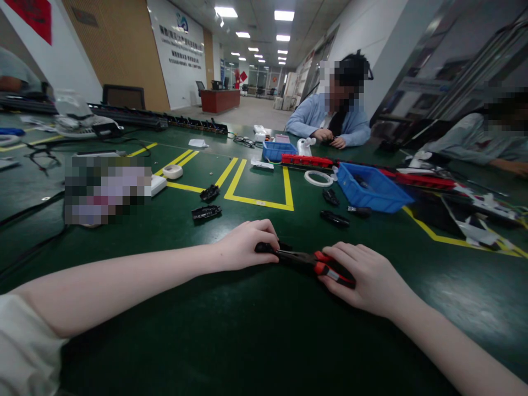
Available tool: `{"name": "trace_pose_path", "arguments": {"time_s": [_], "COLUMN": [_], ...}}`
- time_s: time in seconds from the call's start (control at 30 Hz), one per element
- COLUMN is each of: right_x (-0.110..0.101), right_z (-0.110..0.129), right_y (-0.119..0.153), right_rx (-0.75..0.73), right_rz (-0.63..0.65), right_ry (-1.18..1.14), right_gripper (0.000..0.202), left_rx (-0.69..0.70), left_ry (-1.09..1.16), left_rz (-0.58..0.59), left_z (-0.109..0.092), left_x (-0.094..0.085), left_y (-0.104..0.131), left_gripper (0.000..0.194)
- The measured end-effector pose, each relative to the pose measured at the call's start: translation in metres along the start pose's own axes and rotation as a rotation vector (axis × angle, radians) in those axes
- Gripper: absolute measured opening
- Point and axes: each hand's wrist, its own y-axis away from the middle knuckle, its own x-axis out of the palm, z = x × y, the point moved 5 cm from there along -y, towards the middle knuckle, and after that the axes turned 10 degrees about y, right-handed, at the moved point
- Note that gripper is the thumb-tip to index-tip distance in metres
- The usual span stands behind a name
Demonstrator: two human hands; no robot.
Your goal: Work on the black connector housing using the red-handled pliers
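My right hand [365, 278] is wrapped round the red and black handles of a pair of pliers [328, 268]. The jaws point left, toward my left hand [249, 246]. Between the fingers of that hand is a small black plastic part [264, 248], partly hidden by them. The plier tips meet the part, but whether they grip it I cannot tell. Beyond my left hand lie two black plastic pieces, one nearer [207, 213] and one farther [210, 193]. Farther right, beyond the pliers, are a long black piece [335, 218] and a smaller black piece [330, 197].
A blue bin [373, 190] stands at the right, with a white ring [318, 178] beside it. Yellow tape [259, 203] marks the green table. At the left are a tape roll [172, 171] and cables [33, 206]. A person [330, 118] sits across the table.
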Motion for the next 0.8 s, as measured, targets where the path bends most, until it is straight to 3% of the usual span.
{"name": "trace_pose_path", "arguments": {"time_s": [0.2, 0.8], "right_x": [-0.0008, 0.0060], "right_z": [-0.0043, -0.0029], "right_y": [0.0004, 0.0029], "right_rx": [0.061, 0.113], "right_rz": [0.086, 0.119], "right_ry": [-0.095, -0.127], "right_gripper": [0.030, 0.033], "left_rx": [-0.006, -0.030], "left_ry": [0.013, 0.033], "left_rz": [0.003, -0.009], "left_z": [0.0013, 0.0006], "left_x": [-0.0001, -0.0008], "left_y": [0.0003, 0.0003], "left_gripper": [0.011, 0.012]}}
